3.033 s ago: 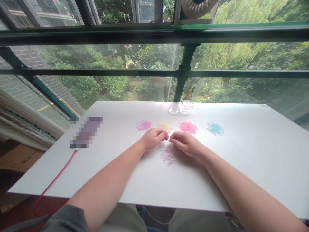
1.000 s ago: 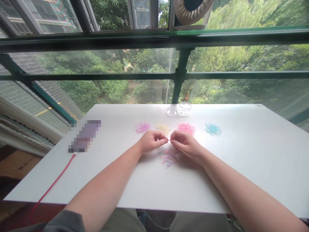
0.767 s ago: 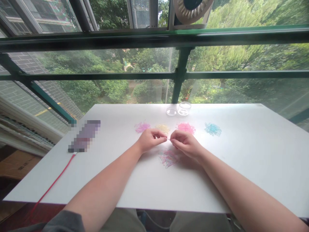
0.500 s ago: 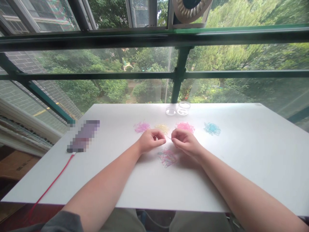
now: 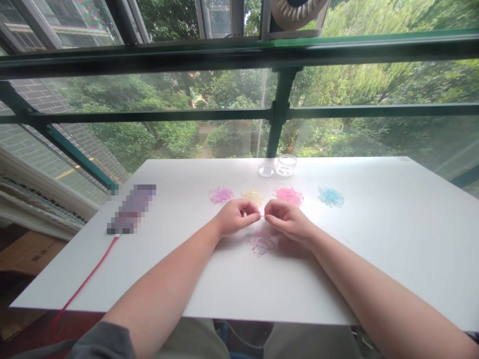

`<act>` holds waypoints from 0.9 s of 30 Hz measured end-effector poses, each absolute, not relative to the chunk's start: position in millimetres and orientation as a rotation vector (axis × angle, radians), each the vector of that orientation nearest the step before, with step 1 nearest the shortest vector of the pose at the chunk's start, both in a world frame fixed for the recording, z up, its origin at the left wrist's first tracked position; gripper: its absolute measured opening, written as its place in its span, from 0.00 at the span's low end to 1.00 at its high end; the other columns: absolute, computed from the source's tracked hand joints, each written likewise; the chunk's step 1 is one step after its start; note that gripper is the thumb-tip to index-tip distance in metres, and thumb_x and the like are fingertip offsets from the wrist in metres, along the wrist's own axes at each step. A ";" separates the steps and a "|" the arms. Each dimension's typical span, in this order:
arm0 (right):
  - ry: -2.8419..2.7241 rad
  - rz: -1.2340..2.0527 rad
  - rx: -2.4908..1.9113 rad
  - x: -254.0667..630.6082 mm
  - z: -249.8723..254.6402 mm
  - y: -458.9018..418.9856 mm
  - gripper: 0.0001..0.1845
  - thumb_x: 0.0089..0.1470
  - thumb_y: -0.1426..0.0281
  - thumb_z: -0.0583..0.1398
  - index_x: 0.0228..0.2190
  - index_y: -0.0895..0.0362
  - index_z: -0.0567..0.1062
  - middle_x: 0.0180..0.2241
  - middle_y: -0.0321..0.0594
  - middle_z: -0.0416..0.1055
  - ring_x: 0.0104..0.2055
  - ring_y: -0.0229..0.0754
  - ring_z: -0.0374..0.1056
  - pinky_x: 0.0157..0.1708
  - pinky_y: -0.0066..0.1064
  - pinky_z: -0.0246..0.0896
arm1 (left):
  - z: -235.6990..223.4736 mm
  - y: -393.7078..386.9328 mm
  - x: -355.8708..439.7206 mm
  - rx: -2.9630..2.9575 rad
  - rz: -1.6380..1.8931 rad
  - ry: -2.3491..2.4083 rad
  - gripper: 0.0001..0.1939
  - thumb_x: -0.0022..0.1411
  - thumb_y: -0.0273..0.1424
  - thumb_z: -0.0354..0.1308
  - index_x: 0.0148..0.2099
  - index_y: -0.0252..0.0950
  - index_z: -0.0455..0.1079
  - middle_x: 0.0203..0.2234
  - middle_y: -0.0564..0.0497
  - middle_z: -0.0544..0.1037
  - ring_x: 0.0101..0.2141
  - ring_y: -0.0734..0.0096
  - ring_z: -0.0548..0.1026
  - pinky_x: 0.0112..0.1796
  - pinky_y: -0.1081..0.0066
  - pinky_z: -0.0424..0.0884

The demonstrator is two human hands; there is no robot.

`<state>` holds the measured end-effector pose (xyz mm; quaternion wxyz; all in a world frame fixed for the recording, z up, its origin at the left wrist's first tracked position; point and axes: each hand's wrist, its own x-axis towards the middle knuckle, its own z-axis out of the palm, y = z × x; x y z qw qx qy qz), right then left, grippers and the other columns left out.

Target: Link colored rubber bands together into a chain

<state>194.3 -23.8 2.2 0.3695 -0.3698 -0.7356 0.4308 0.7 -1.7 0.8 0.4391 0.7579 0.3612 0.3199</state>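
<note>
My left hand (image 5: 236, 218) and my right hand (image 5: 285, 219) meet fingertip to fingertip above a mixed heap of small coloured rubber bands (image 5: 261, 241) on the white table (image 5: 374, 239). Both hands are pinched shut on a tiny thin band between them; its colour is too faint to tell. Behind the hands lie sorted little piles: a purple-pink pile (image 5: 220, 194), a yellow pile (image 5: 253, 195), a bright pink pile (image 5: 289, 195) and a blue pile (image 5: 331, 197).
A clear small jar (image 5: 286, 165) and its lid (image 5: 266, 170) stand at the table's far edge. A blurred flat device (image 5: 131, 208) with a red cable (image 5: 84, 284) lies at the left. A glass window with green railing is behind the table.
The hands have stayed together over the mixed heap, with only slight finger shifts; half a second ago the fingertips were a little apart, now they touch. The view has shifted slightly.
</note>
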 end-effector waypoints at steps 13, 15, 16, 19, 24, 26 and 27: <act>-1.907 0.849 -1.108 195.6 2.1 -18.9 0.03 0.49 0.74 0.54 0.25 0.57 0.65 0.21 0.32 0.59 0.24 0.33 0.54 0.25 0.27 0.51 | 13.3 -7.9 -4.2 1.927 0.577 0.760 0.10 0.51 0.34 0.60 0.28 0.31 0.69 0.21 0.53 0.70 0.23 0.80 0.64 0.24 0.77 0.59; -1.900 0.834 -1.123 195.3 2.3 -18.7 0.03 0.48 0.74 0.54 0.24 0.57 0.65 0.21 0.32 0.58 0.23 0.33 0.54 0.25 0.27 0.50 | 15.6 -10.6 -3.3 1.952 0.541 0.726 0.09 0.51 0.33 0.60 0.27 0.31 0.70 0.21 0.53 0.71 0.23 0.80 0.65 0.25 0.77 0.59; -1.903 0.831 -1.130 194.9 2.6 -19.0 0.03 0.48 0.74 0.54 0.24 0.57 0.65 0.21 0.32 0.59 0.23 0.33 0.54 0.24 0.27 0.50 | 15.9 -11.2 -2.9 1.968 0.535 0.721 0.09 0.51 0.33 0.60 0.27 0.31 0.70 0.21 0.53 0.71 0.23 0.79 0.65 0.25 0.77 0.59; -1.943 0.850 -1.161 193.4 3.8 -21.5 0.03 0.48 0.74 0.54 0.24 0.57 0.65 0.20 0.31 0.58 0.22 0.33 0.53 0.24 0.26 0.50 | 13.8 -9.2 -2.9 2.025 0.622 0.816 0.09 0.51 0.33 0.60 0.28 0.31 0.71 0.21 0.52 0.73 0.23 0.79 0.65 0.26 0.77 0.60; -2.106 0.895 -1.169 191.1 6.1 -27.5 0.05 0.50 0.71 0.54 0.25 0.57 0.67 0.19 0.30 0.57 0.21 0.32 0.52 0.22 0.25 0.48 | 12.7 0.2 -11.9 2.167 0.728 1.019 0.07 0.53 0.32 0.58 0.30 0.34 0.73 0.25 0.52 0.76 0.26 0.77 0.70 0.29 0.77 0.64; -2.164 0.874 -1.189 191.2 6.4 -28.3 0.05 0.50 0.71 0.53 0.25 0.57 0.68 0.19 0.31 0.59 0.22 0.33 0.55 0.23 0.26 0.50 | 14.9 5.4 -20.0 2.238 0.725 1.095 0.06 0.53 0.32 0.57 0.30 0.35 0.73 0.25 0.53 0.77 0.28 0.76 0.71 0.31 0.76 0.65; -2.187 0.861 -1.207 191.5 6.3 -28.1 0.05 0.50 0.71 0.53 0.26 0.56 0.68 0.19 0.31 0.60 0.22 0.34 0.56 0.24 0.26 0.50 | 16.0 8.6 -24.9 2.260 0.739 1.168 0.06 0.53 0.32 0.57 0.30 0.35 0.73 0.26 0.53 0.77 0.28 0.76 0.71 0.32 0.76 0.65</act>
